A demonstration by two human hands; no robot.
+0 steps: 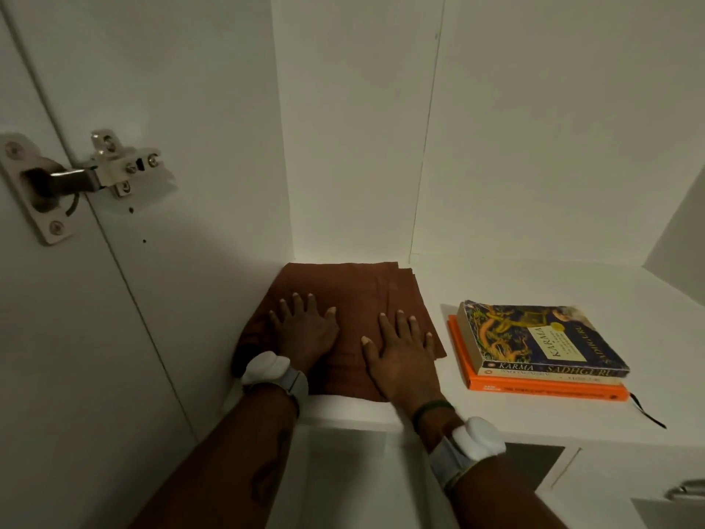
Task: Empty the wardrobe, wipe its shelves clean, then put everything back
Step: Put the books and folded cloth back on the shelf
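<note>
Judging by the neat fold and the squared stack of books (534, 349) just beside it, the putting-back step seemed in hand, though emptying could not be ruled out. The folded brown cloth (366, 288) lay in the left corner of the wardrobe shelf (496, 278). Both hands rested flat on it and apart, the left hand (305, 332) near its left edge and the right hand (400, 351) toward its right, fingers straight, gripping nothing. Next they would probably need to lift off without dragging the fold.

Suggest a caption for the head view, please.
Left hand and right hand press a folded brown cloth beside stacked books.
</note>
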